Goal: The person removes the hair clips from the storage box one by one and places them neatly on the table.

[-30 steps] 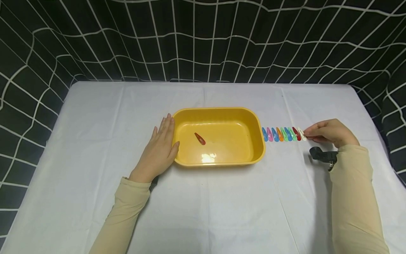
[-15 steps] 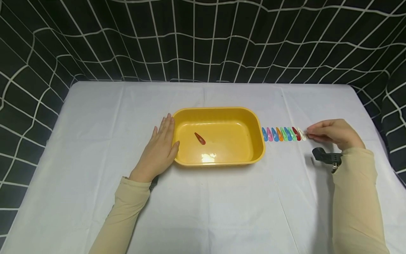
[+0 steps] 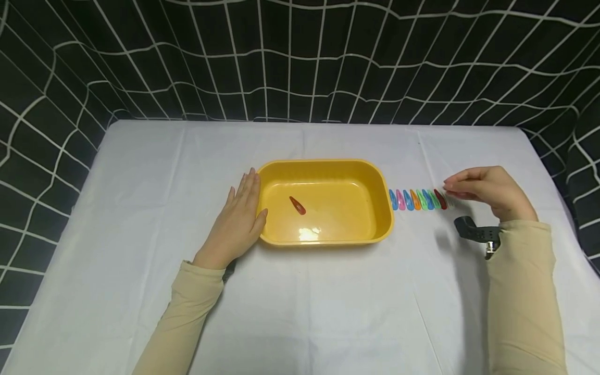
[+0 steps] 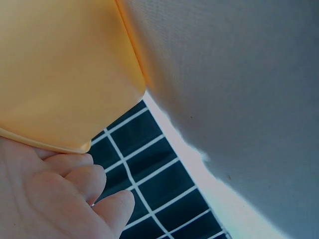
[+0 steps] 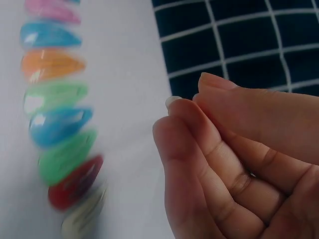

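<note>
A yellow tray [image 3: 328, 242] sits mid-table with one brownish-red hair clip [image 3: 297, 205] inside. My left hand [image 3: 232, 224] rests against the tray's left side, fingers straight and thumb over the rim; the left wrist view has the left fingers [image 4: 84, 181] by the tray's outer wall. Right of the tray runs a row of hair clips in blue, pink, orange, green and dark red, ending in a white clip [image 5: 83, 215]. Above that end hovers my right hand [image 3: 492, 190]. Its thumb and fingers are loosely bent, tips close together, and no clip shows between them.
White cloth [image 3: 351, 312] covers the table. A dark wall with white netting [image 3: 300, 62] borders its back and sides. The row of clips begins close to the tray's right wall. A dark wrist camera [image 3: 475, 230] projects from the right wrist.
My right hand first drew slightly rightward off the white clip, then rose and came back leftward over the row's end. My left hand stays at the tray.
</note>
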`<state>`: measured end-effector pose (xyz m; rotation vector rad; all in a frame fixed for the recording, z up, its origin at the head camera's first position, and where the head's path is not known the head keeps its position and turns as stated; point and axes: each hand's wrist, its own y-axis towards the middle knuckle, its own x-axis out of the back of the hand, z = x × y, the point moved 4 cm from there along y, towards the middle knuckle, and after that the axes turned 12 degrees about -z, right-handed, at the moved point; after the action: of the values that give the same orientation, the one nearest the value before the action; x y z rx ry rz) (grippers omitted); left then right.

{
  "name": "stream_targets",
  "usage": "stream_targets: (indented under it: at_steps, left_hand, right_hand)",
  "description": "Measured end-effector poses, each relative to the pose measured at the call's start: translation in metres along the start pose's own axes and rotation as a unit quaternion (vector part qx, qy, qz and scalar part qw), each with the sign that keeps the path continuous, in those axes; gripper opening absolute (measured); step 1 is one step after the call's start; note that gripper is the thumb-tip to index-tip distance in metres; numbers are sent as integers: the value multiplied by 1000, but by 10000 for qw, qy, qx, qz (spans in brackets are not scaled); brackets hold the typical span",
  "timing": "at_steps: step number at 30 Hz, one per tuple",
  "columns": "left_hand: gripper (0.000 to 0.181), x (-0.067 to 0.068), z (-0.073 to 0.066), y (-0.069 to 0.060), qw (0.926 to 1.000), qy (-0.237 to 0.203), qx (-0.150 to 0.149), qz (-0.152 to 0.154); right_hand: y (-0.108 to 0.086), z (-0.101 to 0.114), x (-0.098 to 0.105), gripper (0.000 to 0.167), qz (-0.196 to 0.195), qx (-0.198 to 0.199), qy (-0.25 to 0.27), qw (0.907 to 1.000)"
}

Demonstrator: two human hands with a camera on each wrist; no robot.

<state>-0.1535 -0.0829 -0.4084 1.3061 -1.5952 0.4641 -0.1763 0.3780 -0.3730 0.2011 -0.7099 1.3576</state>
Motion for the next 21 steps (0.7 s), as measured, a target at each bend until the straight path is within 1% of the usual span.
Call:
stream_targets:
  at_steps: [6, 11, 13, 21]
  left_hand:
    - [65, -1, 0, 0, 10000, 7, -14, -20]
    - [65, -1, 1, 0, 10000, 4, -38, -47]
    - [65, -1, 1, 0, 10000, 9, -39, -43]
    - [65, -1, 1, 0, 10000, 15, -7, -26]
  right_hand:
    - [-8, 21, -9, 8, -170, 292, -211, 9992]
    - [-15, 36, -18, 33, -165, 456, -452, 9978]
    - [-18, 41, -22, 37, -124, 512, -494, 9974]
    - [-30, 60, -36, 29, -11, 727, -590, 9956]
